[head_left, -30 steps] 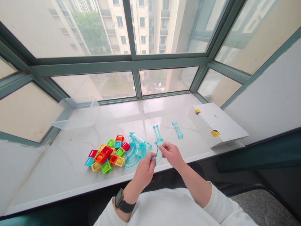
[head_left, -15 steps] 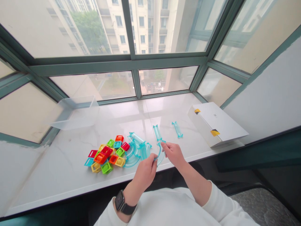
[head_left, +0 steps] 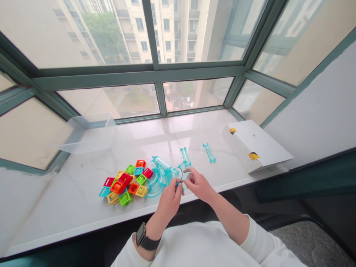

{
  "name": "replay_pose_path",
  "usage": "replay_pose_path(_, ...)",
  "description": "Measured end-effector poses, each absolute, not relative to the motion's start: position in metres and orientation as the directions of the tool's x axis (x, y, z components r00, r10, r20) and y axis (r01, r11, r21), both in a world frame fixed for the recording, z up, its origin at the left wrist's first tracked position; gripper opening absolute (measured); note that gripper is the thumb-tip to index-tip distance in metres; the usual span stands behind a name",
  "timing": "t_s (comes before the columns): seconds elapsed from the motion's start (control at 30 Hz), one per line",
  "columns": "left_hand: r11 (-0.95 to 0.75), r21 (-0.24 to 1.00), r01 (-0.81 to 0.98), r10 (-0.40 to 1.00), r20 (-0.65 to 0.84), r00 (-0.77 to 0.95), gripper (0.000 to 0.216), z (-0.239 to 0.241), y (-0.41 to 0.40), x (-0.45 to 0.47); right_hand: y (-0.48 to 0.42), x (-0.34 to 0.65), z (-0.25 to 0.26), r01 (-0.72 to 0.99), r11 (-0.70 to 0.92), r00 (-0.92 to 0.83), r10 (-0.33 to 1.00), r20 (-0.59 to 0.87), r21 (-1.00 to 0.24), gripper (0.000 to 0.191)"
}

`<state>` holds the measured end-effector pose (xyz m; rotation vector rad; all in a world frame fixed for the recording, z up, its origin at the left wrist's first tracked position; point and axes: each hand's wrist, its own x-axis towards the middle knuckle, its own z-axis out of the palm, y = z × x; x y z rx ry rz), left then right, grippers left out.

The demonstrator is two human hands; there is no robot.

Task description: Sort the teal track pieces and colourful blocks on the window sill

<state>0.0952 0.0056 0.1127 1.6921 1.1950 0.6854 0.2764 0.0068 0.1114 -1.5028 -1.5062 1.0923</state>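
Before you runs a wide window (head_left: 155, 48) with green frames, and under it the white stone sill (head_left: 69, 200) that carries everything. At the far right of the sill lies a flat white box (head_left: 258, 142) with yellow-and-black marks on its corners, well apart from your hands. At the far left, against the glass, stands a clear plastic tub (head_left: 89, 133). Near the front edge sits a heap of coloured square blocks (head_left: 125, 183), red, green, yellow, orange and blue, and touching its right side is a heap of clear teal track pieces (head_left: 160, 174). Beyond your hands a short straight track piece (head_left: 185, 155) lies on the sill, with a second one (head_left: 209, 152) a little to its right. Your left hand (head_left: 171, 198), a dark watch (head_left: 144, 237) on its wrist, and your right hand (head_left: 198, 183) meet just above the front edge. Between them they hold a thin curved track piece (head_left: 180, 173) off the sill, just right of the teal heap, each hand pinching one end with thumb and fingertips.
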Motion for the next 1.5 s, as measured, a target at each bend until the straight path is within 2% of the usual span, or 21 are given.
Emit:
replay_pose_path(0.17,-0.051,0.933,0.357,0.913,-0.101,0.395,0.027,0.113,0.004,0.096,0.006,0.277,0.109,0.359,-0.036,-0.057,0.997,-0.06,-0.932,0.041)
replay_pose_path(0.4,-0.029,0.948,0.316,0.919,-0.099,0.382,0.041,0.106,0.004,0.095,0.009,0.285,0.107,0.405,0.028,-0.042,0.999,0.013,-0.914,0.042)
replay_pose_path(0.53,0.141,0.966,0.216,0.913,-0.211,0.349,0.047,0.097,0.008,0.096,0.006,0.286,0.103,0.361,0.078,-0.038,0.997,0.069,-0.929,0.043)
replay_pose_path(0.67,0.304,0.952,0.028,0.91,-0.298,0.288,0.061,0.095,0.014,0.101,0.002,0.285,0.1,0.31,0.209,-0.071,0.978,0.196,-0.927,0.067)
replay_pose_path(0.73,0.344,0.939,-0.03,0.91,-0.325,0.259,0.064,0.097,0.016,0.103,0.0,0.285,0.1,0.332,0.284,-0.114,0.959,0.261,-0.899,0.07)
replay_pose_path(0.9,0.383,0.923,-0.04,0.903,-0.364,0.23,0.062,0.099,0.017,0.106,0.0,0.285,0.099,0.406,0.336,-0.143,0.942,0.305,-0.85,0.039)
replay_pose_path(0.97,0.376,0.926,-0.028,0.904,-0.36,0.231,0.061,0.097,0.017,0.107,0.001,0.286,0.099,0.422,0.342,-0.135,0.939,0.315,-0.839,0.032)
replay_pose_path(1.27,0.362,0.932,0.015,0.908,-0.356,0.222,0.065,0.093,0.018,0.109,0.002,0.296,0.097,0.456,0.329,-0.164,0.944,0.285,-0.827,0.017)
replay_pose_path(1.5,0.293,0.951,0.096,0.924,-0.308,0.227,0.057,0.095,0.019,0.102,0.018,0.327,0.075,0.552,0.227,0.042,0.954,0.298,-0.803,0.008)
